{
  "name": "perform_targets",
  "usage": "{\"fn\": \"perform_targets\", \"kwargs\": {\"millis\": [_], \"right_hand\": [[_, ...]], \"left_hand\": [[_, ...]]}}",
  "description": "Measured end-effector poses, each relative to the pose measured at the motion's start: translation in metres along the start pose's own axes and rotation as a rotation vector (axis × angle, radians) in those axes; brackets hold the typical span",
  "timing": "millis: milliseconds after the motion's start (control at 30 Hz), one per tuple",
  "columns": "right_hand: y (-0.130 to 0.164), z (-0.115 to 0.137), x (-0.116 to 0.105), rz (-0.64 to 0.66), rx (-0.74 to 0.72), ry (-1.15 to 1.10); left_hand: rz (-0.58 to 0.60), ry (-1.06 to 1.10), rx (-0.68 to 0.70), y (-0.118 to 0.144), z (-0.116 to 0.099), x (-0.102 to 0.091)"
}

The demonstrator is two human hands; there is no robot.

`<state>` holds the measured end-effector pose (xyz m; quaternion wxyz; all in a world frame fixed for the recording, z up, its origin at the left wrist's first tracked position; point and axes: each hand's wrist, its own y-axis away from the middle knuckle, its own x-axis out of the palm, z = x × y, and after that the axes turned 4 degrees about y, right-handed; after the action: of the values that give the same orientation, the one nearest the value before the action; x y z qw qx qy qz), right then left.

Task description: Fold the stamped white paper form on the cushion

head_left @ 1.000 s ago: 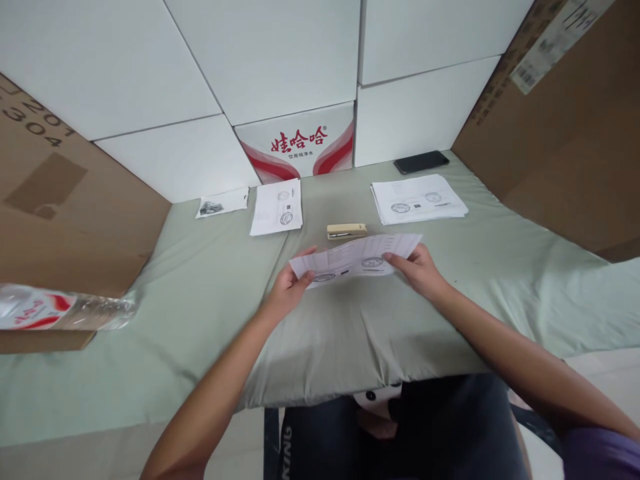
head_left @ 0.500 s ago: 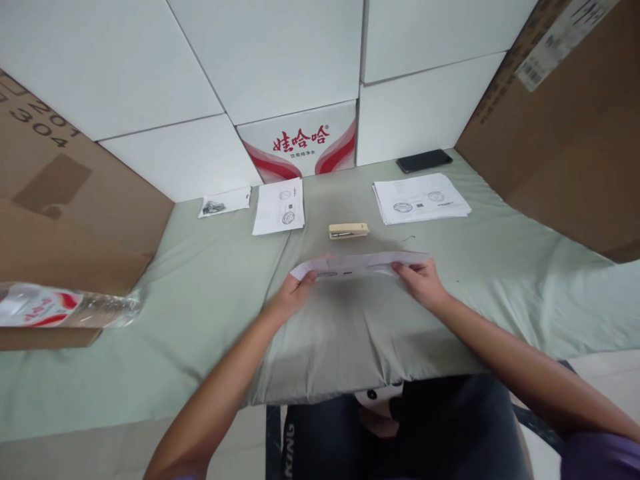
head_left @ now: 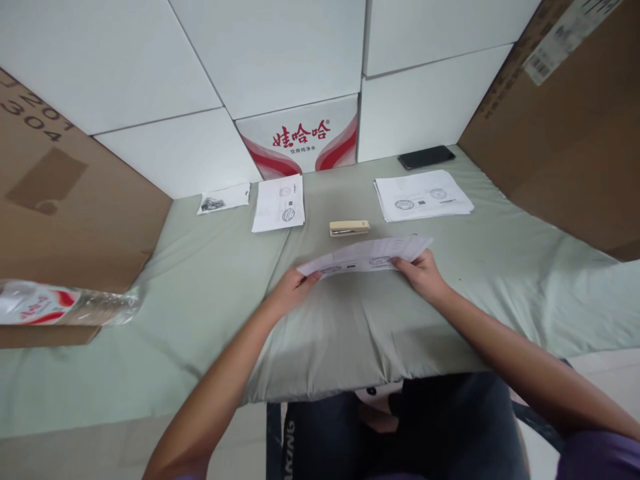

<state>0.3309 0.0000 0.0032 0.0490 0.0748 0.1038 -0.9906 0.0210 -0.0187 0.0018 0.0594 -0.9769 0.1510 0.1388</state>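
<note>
White paper (head_left: 363,256) is pinched at opposite ends by both hands (head_left: 291,289) (head_left: 425,275), forearms (head_left: 245,347) slanting inward.

left hand (head_left: 291,291) + right hand (head_left: 424,275): gripping printed paper (head_left: 361,256) | stapler (head_left: 349,228): just beyond paper

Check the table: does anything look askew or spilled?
The left stack lies crosswise to the right stack, though both show similar stamps; the right one's edges look slightly uneven. No spill shows.
</note>
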Motion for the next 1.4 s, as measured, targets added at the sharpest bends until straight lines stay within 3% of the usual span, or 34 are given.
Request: {"fn": "perform_targets", "kwargs": {"millis": [133, 333, 633, 900, 1100, 1267, 1400], "right_hand": [[0.001, 0.000, -0.001, -0.009, 0.026, -0.010], [0.001, 0.003, 0.000, 0.013, 0.102, -0.067], [0.001, 0.014, 0.004, 0.052, 0.138, -0.138], [-0.003, 0.002, 0.001, 0.068, 0.159, -0.166], [-0.010, -0.001, -0.002, 0.004, 0.314, -0.164], [-0.012, 0.003, -0.002, 0.095, 0.359, -0.042], [-0.011, 0.004, 0.002, 0.129, 0.439, -0.037]], "left_hand": [[-0.014, 0.037, 0.054, -0.002, 0.000, 0.002], [-0.127, 0.266, -0.155, 0.000, -0.001, 0.005], [-0.173, 0.357, -0.106, -0.003, -0.003, 0.005], [-0.153, 0.350, -0.168, -0.003, 0.005, 0.000], [-0.033, 0.358, -0.242, -0.002, 0.001, -0.008], [0.017, 0.311, -0.361, 0.003, -0.005, -0.017], [-0.045, 0.238, -0.419, 0.003, -0.007, -0.018]]}}
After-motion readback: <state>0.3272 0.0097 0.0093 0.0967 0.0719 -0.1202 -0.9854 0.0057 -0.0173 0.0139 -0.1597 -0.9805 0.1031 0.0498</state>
